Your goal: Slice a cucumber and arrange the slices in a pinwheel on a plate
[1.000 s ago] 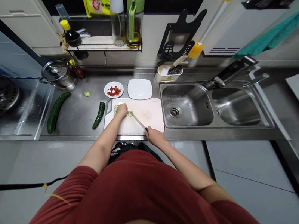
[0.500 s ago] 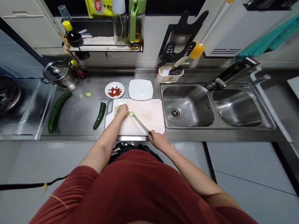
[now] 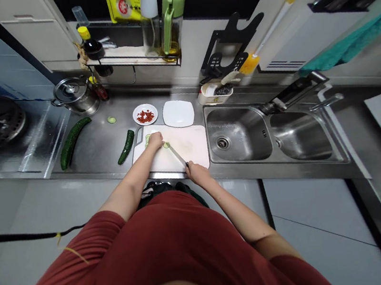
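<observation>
My right hand [image 3: 199, 174] is wrapped round the handle of a kitchen knife [image 3: 177, 154], whose blade points up and left over the white cutting board [image 3: 191, 145]. At the blade's tip lies a pale green cucumber slice [image 3: 166, 145]. My left hand [image 3: 156, 140] is closed with bent fingers on the board, just left of that slice; what is under the fingers is mostly hidden. More cucumber slices [image 3: 147, 138] show beside it on the left. A cut cucumber piece [image 3: 126, 147] rests on the counter left of the board.
Behind the board stand a plate of chopped red pieces [image 3: 145, 114] and a white square plate [image 3: 178, 113]. A whole cucumber [image 3: 74, 142], a cucumber end [image 3: 111, 120] and a lidded pot [image 3: 75, 95] are on the left. A double sink [image 3: 238, 132] adjoins on the right.
My right hand and the knife have shifted slightly up and left towards my left hand. My left hand stays almost in place, and the view has moved a little.
</observation>
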The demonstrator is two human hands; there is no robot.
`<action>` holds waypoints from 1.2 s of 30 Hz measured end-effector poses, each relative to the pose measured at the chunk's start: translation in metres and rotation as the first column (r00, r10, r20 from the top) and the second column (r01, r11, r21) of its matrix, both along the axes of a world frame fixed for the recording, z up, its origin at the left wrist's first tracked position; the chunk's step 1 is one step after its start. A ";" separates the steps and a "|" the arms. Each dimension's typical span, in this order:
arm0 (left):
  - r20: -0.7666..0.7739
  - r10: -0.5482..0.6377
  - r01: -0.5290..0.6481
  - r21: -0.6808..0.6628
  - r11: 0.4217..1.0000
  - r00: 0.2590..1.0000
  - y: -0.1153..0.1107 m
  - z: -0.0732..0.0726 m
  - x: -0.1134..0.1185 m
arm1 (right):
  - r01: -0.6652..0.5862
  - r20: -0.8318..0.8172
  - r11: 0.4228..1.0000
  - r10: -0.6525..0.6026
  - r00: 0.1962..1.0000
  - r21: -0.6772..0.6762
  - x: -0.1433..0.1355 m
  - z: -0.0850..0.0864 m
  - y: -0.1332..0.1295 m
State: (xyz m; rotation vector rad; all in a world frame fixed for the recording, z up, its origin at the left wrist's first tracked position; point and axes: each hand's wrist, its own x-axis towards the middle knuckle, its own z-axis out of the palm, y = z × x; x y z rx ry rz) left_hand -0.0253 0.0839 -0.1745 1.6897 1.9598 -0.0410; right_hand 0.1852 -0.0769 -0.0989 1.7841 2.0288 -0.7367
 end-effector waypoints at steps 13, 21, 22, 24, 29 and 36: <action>0.008 0.028 -0.027 -0.030 0.999 1.000 -0.001 0.004 0.002 | -0.013 0.011 1.000 0.013 1.000 0.007 -0.002 0.000 0.005; 0.004 0.012 -0.012 -0.029 1.000 1.000 -0.002 0.010 0.002 | -0.008 0.030 1.000 0.008 1.000 -0.007 -0.005 0.005 0.006; 0.004 0.012 -0.011 -0.031 0.999 1.000 -0.002 0.011 0.002 | -0.011 0.029 1.000 0.011 1.000 -0.009 -0.005 0.005 0.007; 0.003 0.011 -0.011 -0.034 0.999 1.000 -0.002 0.012 0.002 | -0.016 0.024 1.000 0.016 1.000 -0.009 -0.005 0.006 0.007; -0.003 -0.002 0.001 -0.035 0.999 1.000 -0.001 0.010 0.002 | -0.013 0.025 1.000 0.013 1.000 -0.013 -0.004 0.004 0.007; -0.017 -0.022 0.021 -0.043 0.999 1.000 -0.001 0.016 0.004 | -0.004 0.021 1.000 0.004 1.000 -0.011 -0.004 0.003 0.007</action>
